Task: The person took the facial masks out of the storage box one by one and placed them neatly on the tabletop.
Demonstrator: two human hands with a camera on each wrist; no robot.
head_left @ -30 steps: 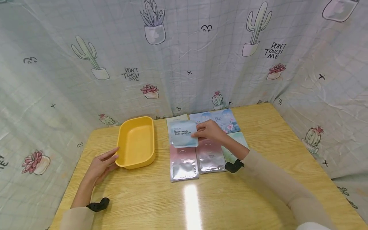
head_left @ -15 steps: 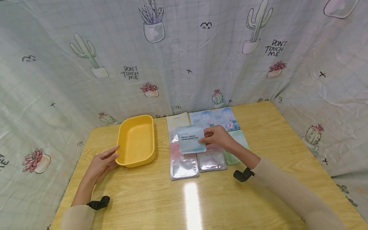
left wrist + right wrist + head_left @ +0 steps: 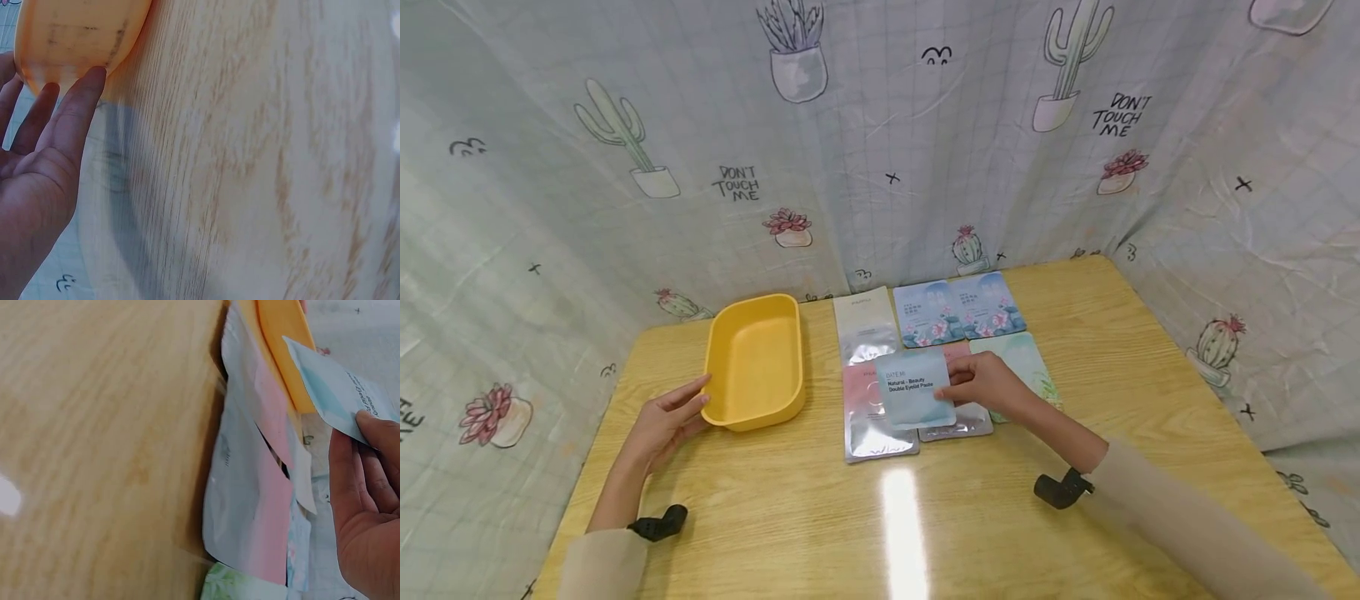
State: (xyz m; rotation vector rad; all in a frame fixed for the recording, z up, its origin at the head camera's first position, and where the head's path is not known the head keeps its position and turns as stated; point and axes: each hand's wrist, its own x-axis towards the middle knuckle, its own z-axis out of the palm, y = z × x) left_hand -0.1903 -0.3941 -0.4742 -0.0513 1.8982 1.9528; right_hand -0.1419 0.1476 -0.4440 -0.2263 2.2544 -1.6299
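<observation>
My right hand (image 3: 992, 387) pinches a small light blue sachet (image 3: 917, 400) by its right edge, thumb in front and fingers behind. Printed on it is "Natural - Beauty Double Eyelid Paste". In the right wrist view the sachet (image 3: 340, 390) is raised above two pink and silver mask packets (image 3: 247, 481). My left hand (image 3: 666, 421) touches the near left corner of a yellow tray (image 3: 790, 408) with extended fingers. The left wrist view shows the fingertips (image 3: 97, 76) against the tray's outer wall (image 3: 81, 34). Nothing lies inside the tray.
Behind the pink packets lie a cream and silver packet (image 3: 863, 321) and two blue flowered packets (image 3: 925, 312), side by side. A green packet (image 3: 1026, 362) is partly behind my right hand. The wooden table (image 3: 790, 517) meets a patterned curtain (image 3: 880, 150) at the back.
My right hand has drawn the sachet toward me and to the right, off the cream packet and over the pink ones. The left hand still touches the tray.
</observation>
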